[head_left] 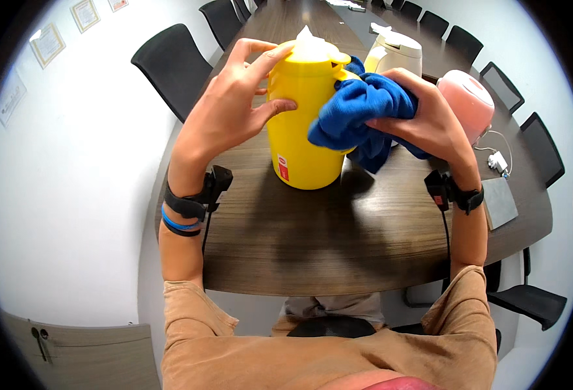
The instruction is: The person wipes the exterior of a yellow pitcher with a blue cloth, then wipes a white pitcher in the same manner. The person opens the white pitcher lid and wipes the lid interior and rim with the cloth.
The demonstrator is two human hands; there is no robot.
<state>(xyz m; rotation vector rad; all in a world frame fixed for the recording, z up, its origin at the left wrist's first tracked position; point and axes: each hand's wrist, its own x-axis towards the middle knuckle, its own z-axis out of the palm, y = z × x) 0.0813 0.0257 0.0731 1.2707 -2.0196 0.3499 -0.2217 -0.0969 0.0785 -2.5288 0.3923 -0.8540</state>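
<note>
- While our left grip (pixel 229 104) clasps the yellow jug (pixel 299 143) on the near end of the worktop (pixel 267 257), our right grip (pixel 432 120) clutches the blue cloth (pixel 358 114).
- We should wipe lightly, bracing against tipping.

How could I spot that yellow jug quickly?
At the near end of the dark table, find the left hand. It holds the tall yellow jug, beside the blue cloth in the right hand. Bright yellow sets it apart from the cream jug and pink container.
</note>
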